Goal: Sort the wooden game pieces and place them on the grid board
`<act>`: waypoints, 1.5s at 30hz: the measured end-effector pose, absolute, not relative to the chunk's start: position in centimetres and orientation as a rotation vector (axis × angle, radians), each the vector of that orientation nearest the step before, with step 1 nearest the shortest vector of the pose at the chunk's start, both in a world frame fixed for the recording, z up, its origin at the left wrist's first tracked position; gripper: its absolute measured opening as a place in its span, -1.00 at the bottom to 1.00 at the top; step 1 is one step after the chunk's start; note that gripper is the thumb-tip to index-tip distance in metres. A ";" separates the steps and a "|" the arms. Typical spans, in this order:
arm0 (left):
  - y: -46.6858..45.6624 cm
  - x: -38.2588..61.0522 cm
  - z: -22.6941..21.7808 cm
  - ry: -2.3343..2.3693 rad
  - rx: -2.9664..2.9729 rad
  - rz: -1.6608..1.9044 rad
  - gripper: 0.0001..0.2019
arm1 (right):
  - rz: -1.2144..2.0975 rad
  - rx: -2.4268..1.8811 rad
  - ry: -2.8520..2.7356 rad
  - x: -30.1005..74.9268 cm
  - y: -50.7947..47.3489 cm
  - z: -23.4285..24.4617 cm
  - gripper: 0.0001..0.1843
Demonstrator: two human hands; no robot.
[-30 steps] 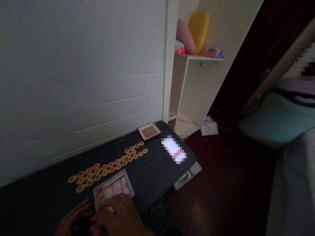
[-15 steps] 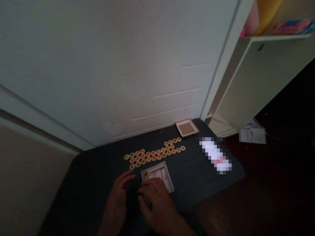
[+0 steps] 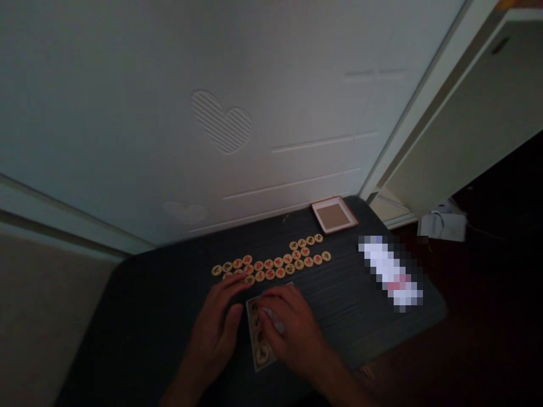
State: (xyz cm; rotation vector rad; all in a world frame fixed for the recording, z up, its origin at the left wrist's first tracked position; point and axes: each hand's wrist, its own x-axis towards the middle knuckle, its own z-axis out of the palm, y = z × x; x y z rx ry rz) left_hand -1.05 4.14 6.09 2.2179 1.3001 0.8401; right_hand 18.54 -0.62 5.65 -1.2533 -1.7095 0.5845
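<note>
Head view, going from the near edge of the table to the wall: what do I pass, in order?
left hand and right hand side by side → rows of round game pieces → square shallow tray → white wall panel with an embossed heart

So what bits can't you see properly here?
All in the head view:
- Most of the box: covered by the right hand.
- Whether that hand grips anything: its fingers are curled over the box and hide it.
- Marks on the round pieces: too small and dim to read.
- The white thing right of the pieces: blurred into blocks.
- The shelf: cut off by the top edge.
</note>
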 end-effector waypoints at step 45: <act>22.8 14.7 4.5 0.779 2.210 0.163 -0.75 | 0.583 -1.536 -1.529 28.9 -1.7 0.4 -0.79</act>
